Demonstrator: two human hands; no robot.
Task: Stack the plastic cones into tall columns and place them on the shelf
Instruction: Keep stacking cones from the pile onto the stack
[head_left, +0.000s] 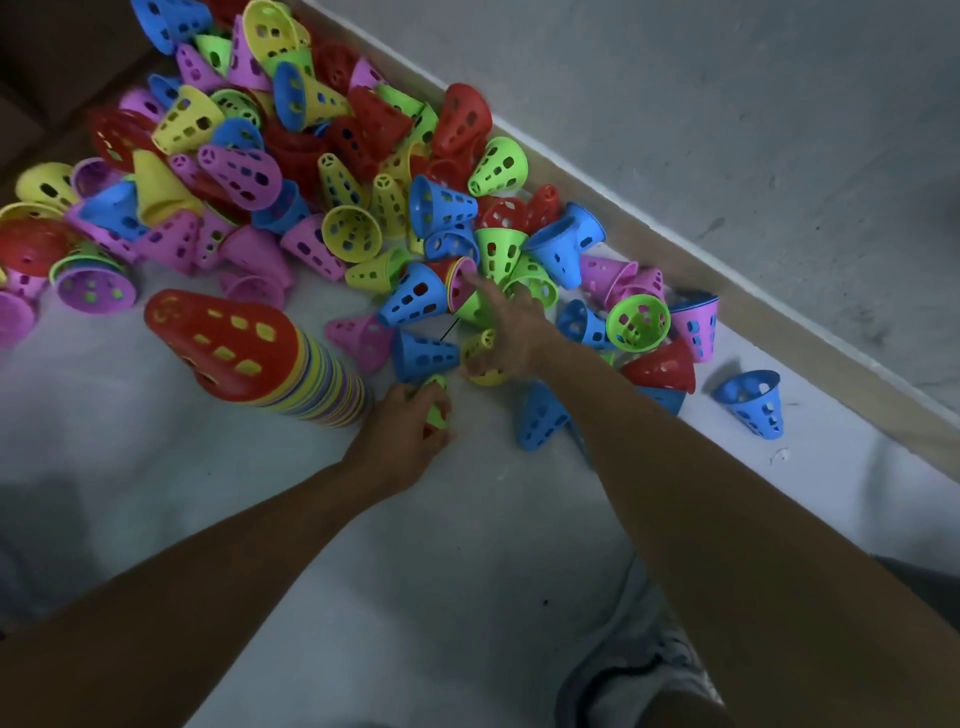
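I see my left hand (402, 441) curled around a small green cone (436, 402), near the base of the tall stack (270, 364) topped by a red cone, which stands on the white floor (156, 467) at left. My right hand (506, 332) reaches with fingers spread into the loose pile of cones (311, 182), touching a yellow cone (485, 358); whether it grips it, I cannot tell.

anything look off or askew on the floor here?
Yes. The tall column of nested plastic cones topped by a red cone leans noticeably toward the left rather than standing straight. Loose perforated plastic cones lie scattered on their sides along the wall. One blue cone sits apart from the pile. No visible damage.
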